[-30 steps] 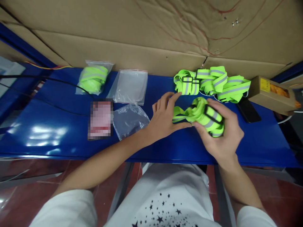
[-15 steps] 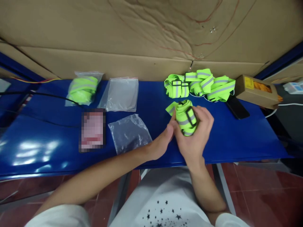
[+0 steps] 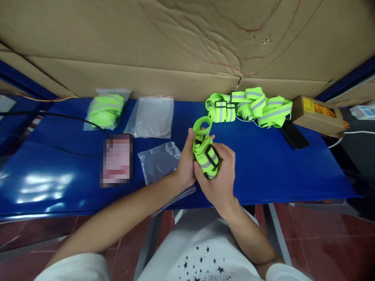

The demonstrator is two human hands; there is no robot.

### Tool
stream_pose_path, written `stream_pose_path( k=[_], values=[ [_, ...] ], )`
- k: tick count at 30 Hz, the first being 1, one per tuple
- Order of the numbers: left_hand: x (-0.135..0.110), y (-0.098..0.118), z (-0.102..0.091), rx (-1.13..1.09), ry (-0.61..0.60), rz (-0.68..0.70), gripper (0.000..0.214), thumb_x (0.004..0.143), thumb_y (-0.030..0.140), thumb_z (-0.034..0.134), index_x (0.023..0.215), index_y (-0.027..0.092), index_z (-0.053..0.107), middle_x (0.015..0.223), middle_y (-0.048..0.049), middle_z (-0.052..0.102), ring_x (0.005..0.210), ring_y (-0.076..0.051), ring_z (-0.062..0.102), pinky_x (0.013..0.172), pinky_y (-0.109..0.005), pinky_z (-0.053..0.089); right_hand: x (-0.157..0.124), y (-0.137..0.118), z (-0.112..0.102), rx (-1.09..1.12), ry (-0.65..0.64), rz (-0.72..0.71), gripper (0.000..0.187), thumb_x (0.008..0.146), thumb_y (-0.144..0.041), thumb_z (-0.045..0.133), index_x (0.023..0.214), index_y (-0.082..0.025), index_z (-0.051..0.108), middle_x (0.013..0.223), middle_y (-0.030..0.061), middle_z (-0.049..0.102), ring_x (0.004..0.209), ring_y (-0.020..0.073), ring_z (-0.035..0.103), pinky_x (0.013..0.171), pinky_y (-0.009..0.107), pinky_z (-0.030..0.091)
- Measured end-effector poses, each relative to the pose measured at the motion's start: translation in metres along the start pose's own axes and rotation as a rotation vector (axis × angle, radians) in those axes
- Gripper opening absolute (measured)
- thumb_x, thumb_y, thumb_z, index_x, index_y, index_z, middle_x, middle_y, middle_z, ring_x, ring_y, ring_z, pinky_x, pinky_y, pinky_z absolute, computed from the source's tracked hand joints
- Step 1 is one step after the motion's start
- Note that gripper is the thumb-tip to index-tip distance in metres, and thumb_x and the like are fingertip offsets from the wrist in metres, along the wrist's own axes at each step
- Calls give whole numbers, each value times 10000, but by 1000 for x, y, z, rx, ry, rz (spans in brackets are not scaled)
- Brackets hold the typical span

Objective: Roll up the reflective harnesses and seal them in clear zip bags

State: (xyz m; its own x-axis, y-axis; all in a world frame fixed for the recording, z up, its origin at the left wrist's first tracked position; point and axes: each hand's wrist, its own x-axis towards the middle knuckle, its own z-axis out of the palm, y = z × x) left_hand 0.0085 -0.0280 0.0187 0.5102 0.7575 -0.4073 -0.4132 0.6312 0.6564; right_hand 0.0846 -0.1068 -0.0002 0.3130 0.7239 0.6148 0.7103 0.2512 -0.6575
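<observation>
A rolled neon-yellow reflective strap [image 3: 207, 159] with grey stripes and a black buckle is held between both hands above the table's front part. My right hand [image 3: 222, 175] wraps round its right and lower side, fingers closed on it. My left hand [image 3: 186, 162] grips its left side, thumb up beside a loose loop of strap that stands out at the far end. Under my left forearm lies a clear zip bag [image 3: 158, 162], partly covered by the arm. Some of the left fingers are hidden behind the roll.
On the blue table [image 3: 263, 168], several more reflective straps [image 3: 249, 105] lie at the back. Beside them are a black phone [image 3: 295, 134] and a cardboard box [image 3: 318, 115]. To the left are stacked clear bags [image 3: 152, 117], a bagged strap [image 3: 106, 109], a blurred-out device [image 3: 116, 160] and black cables.
Both hands have moved left and slightly nearer with the rolled strap. Its loose end now curls up into a loop, and my left hand has come round the roll's left side.
</observation>
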Motion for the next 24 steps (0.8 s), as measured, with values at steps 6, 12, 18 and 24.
stream_pose_path(
  k=[6, 12, 18, 24],
  values=[
    [7, 7, -12, -118, -31, -176, 428, 910, 589, 615, 1033, 204, 756, 961, -78, 800, 1038, -279, 745, 885, -379, 607, -4, 0, 3, 5, -79, -34, 576, 939, -357, 707, 1454, -323, 451, 1344, 124, 612, 1299, 323, 604, 1052, 568, 577],
    [1, 3, -7, -129, -132, -263, 428, 921, 528, 546, 1068, 186, 758, 1248, -99, 765, 1220, -271, 691, 960, -369, 591, -3, 2, 0, 29, -74, -51, 549, 958, -358, 690, 1457, -314, 465, 1365, 128, 616, 1299, 320, 613, 1069, 566, 567],
    [6, 2, -8, -111, 43, -115, 285, 920, 408, 576, 1044, 208, 737, 947, -42, 777, 901, -202, 737, 818, -321, 593, -2, 1, 0, 112, -93, -15, 529, 975, -388, 674, 1455, -300, 471, 1365, 127, 628, 1304, 309, 612, 1079, 536, 559],
    [11, -4, -7, -118, -15, -55, 467, 943, 554, 466, 1016, 178, 733, 851, -63, 760, 830, -224, 735, 760, -331, 594, -1, 5, -1, 245, -165, 215, 411, 1044, -423, 574, 1418, -263, 521, 1335, 117, 671, 1257, 267, 652, 1080, 479, 548]
  ],
)
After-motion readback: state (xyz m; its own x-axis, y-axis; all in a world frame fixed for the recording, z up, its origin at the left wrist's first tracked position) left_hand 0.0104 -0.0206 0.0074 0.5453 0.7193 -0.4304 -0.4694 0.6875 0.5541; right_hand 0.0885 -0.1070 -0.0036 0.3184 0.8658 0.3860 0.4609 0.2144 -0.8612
